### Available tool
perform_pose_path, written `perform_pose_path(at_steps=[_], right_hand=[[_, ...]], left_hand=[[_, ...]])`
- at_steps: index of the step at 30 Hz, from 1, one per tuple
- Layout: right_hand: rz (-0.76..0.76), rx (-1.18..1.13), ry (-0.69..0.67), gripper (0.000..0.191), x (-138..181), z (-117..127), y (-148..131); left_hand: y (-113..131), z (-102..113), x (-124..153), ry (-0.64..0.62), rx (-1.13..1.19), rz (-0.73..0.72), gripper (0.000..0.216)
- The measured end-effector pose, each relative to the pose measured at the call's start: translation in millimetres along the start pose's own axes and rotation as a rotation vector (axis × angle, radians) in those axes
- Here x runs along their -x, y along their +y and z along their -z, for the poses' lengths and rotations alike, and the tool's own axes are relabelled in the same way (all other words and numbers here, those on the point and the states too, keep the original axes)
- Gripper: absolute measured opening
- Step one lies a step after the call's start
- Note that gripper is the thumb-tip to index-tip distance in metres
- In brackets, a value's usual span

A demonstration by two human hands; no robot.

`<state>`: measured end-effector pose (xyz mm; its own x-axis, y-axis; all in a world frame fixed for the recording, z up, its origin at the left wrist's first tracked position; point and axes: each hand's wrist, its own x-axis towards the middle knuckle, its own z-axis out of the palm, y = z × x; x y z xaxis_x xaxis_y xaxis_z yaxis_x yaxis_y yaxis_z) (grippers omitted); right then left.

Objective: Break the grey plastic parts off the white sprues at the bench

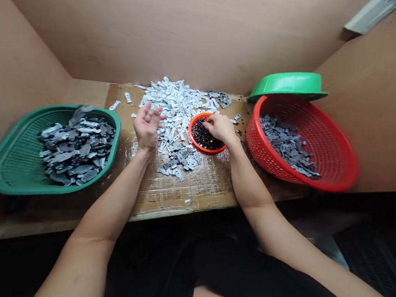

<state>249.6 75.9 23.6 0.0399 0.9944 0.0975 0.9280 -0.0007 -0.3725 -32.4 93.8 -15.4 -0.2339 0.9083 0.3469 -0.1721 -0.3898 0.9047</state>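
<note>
My left hand (148, 127) is raised beside a heap of flat silvery metal plates (176, 100), fingers loosely curled and apart, with nothing visible in it. My right hand (221, 128) reaches into a small orange bowl (193, 142) full of tiny shiny black parts (204, 134). Its fingertips are pinched together at the parts; whatever is between them is too small to make out. Darker grey plates (181, 158) lie at the near side of the heap. A blurred grey piece (81, 112) shows above the pile of metal pieces (79, 150) in the green basket.
At left stands the green basket (10, 173). On the right a tilted red basket (334, 157) contains grey metal plates (289, 149), with a bright green basin (288, 85) behind it. Wooden panels (190, 36) enclose the cardboard-covered table (214, 188) at the back and sides.
</note>
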Motion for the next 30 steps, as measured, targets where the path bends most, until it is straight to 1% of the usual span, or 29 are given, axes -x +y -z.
perform_pose_path(at_steps=[1,3,4,6,8,11,14,16,18,20,22,25,27,30], right_hand=[[-0.002,0.045,-0.049,0.015,0,-1,1],[0.029,0.073,-0.102,0.017,0,-6,0],[0.051,0.071,-0.102,0.019,0,-10,-1],[0.088,0.052,-0.072,0.024,-2,-17,0],[0.117,0.015,-0.034,0.023,-6,-23,4],[0.159,-0.053,0.013,0.011,-13,-33,13],[0.188,-0.117,0.068,0.015,-17,-41,21],[0.193,-0.155,0.096,0.021,-19,-44,24],[0.187,-0.168,0.084,0.024,-20,-43,25],[0.194,-0.175,0.063,0.027,-20,-37,25],[0.215,-0.222,0.073,0.028,-20,-29,21],[0.228,-0.400,0.070,0.023,-16,-16,11],[0.239,-0.564,-0.002,0.017,-11,-9,-1],[0.277,-0.794,-0.172,0.004,1,-3,-22]], left_hand=[[-5,1,1,-0.068,-0.191,-0.028,0.049],[-10,2,7,-0.222,-0.542,-0.131,0.023],[-10,2,10,-0.292,-0.668,-0.179,0.018],[-7,2,16,-0.403,-0.819,-0.226,0.015],[-2,2,17,-0.462,-0.885,-0.212,0.015],[4,6,14,-0.538,-0.916,-0.100,0.010],[6,14,7,-0.667,-0.903,0.021,0.015],[8,17,5,-0.709,-0.877,0.043,0.018],[12,16,3,-0.684,-0.840,0.052,0.021],[18,14,2,-0.616,-0.768,0.078,0.019],[23,13,0,-0.536,-0.648,0.152,0.013],[30,11,-3,-0.448,-0.465,0.305,0.006],[33,8,-3,-0.387,-0.388,0.365,0.007],[36,2,0,-0.314,-0.319,0.411,0.012]])
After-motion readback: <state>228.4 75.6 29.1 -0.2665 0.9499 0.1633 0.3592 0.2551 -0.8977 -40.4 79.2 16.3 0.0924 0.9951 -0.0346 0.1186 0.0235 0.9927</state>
